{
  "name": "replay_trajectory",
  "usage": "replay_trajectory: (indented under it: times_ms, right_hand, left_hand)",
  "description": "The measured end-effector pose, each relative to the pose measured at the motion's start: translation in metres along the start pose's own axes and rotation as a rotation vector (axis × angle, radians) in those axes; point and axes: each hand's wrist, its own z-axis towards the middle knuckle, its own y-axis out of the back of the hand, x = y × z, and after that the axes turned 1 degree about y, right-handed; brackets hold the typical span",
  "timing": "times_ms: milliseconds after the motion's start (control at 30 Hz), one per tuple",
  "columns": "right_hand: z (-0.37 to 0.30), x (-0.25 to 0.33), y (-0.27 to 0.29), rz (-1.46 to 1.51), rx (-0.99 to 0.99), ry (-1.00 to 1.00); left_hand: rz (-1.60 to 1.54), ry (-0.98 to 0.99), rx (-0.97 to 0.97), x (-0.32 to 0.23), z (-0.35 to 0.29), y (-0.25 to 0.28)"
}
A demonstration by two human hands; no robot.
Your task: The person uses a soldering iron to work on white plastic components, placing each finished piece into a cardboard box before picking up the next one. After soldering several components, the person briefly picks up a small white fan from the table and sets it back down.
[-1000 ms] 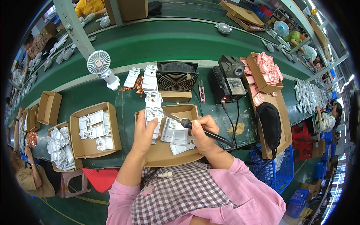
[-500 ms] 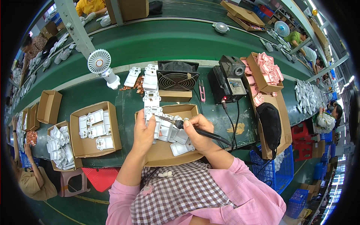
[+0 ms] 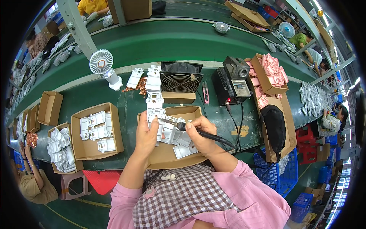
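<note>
white plastic casing [image 3: 156, 112] being pinched by left fingers [image 3: 154, 126], black-handled soldering iron [image 3: 182, 126] by right fingers [image 3: 204, 121]; slipping risking burns.

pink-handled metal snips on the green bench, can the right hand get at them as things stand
Probably not to grasp: the right hand holds a black-handled soldering iron, though the pink-handled metal snips lie uncovered beside the black square-framed fan.

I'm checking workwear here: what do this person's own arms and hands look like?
The left hand and right hand are bare, with no gloves or wristwear showing. The left sleeve and right sleeve are pink cloth and stop well short of the wrists.
</note>
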Motion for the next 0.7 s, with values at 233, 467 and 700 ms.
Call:
replay_trajectory:
  times_ms: [233,467,700]
  right_hand:
    - [0.0002,-0.0038,-0.0005,0.068,-0.068,0.042]
    - [0.0006,-0.0038,-0.0007,0.071,-0.041,0.029]
    - [0.0012,-0.0036,-0.0014,0.077,-0.030,0.024]
  left_hand:
    - [0.000,0.012,0.035,-0.0011,-0.0006,0.0002]
    - [0.011,-0.005,0.011,0.0024,-0.0010,-0.0043]
    - [0.043,0.007,0.017,-0.0012,-0.0023,-0.0043]
